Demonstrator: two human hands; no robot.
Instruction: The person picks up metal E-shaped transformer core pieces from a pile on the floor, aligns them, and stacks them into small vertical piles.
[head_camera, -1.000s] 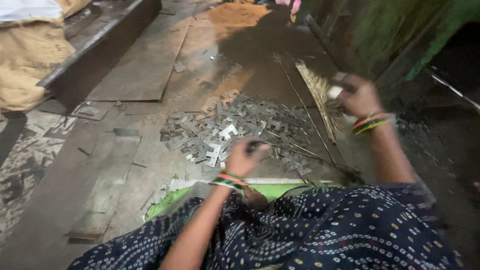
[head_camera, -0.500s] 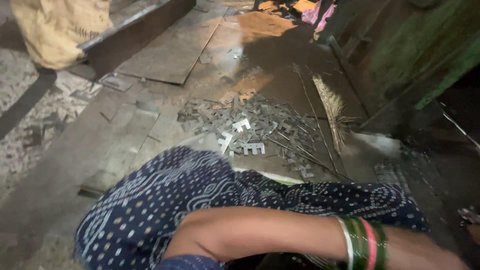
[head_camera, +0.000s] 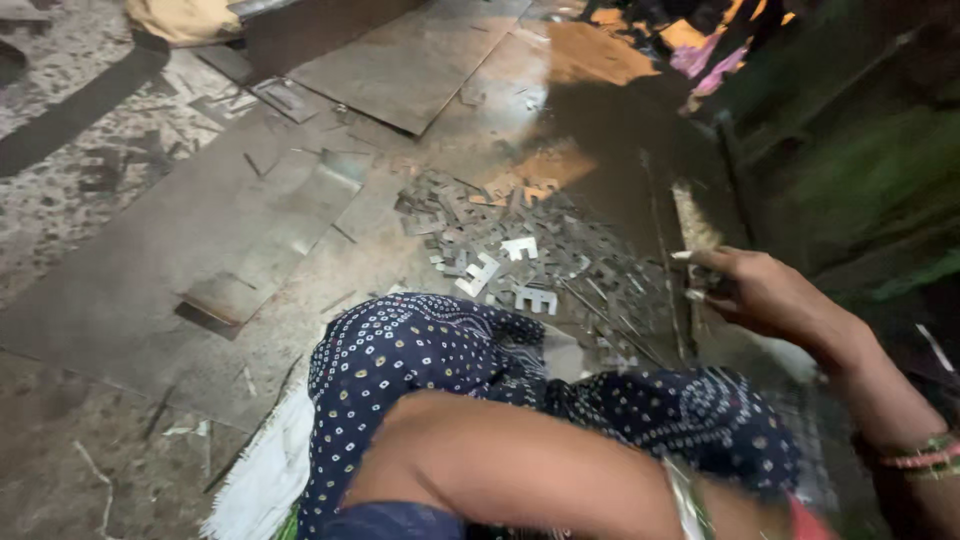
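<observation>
Right hand (head_camera: 765, 295) has moved off the broom to just right of the metal pile (head_camera: 520, 255), fingers loosely curled, pinching small pieces. Left hand has left the pile; only its forearm (head_camera: 520, 475) shows, grip cannot tell

Ahead of your knee (head_camera: 420, 350) lies the heap of E-shaped metal stampings (head_camera: 510, 250) on the floor. Your right hand (head_camera: 760, 295) sits just right of it, beside what may be a broom (head_camera: 693, 230). Flat metal sheets (head_camera: 400, 60) lie farther back and left.
</observation>
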